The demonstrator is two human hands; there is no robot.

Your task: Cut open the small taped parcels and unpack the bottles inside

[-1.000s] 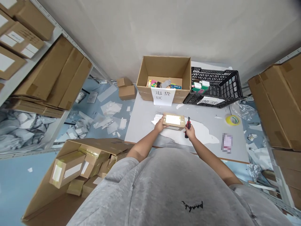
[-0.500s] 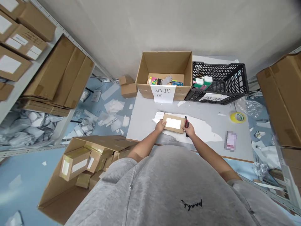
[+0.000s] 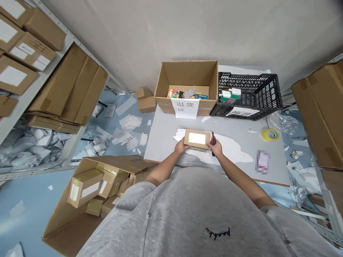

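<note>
A small brown cardboard box (image 3: 197, 137) with a blank white label on top is held between my two hands above the table. My left hand (image 3: 181, 146) grips its left end, fingers closed around the corner. At the other end my right hand (image 3: 216, 146) is closed on a red and black box cutter (image 3: 213, 138), its fingers also touching the box's right edge. Whether the blade is out I cannot tell. Under the box lies a torn sheet of white paper (image 3: 235, 150) on the grey-white table (image 3: 158, 142).
Behind stand a large open carton (image 3: 190, 73) of colourful packs and a black plastic crate (image 3: 264, 91). A yellow tape roll (image 3: 270, 134) lies at right. A big open carton (image 3: 69, 228) of parcels stands at lower left. Shelves (image 3: 61, 57) flank both sides.
The box has tilted, so its front side with tape now shows below the label. My left hand has shifted slightly left and down; my right hand still holds the box cutter.
</note>
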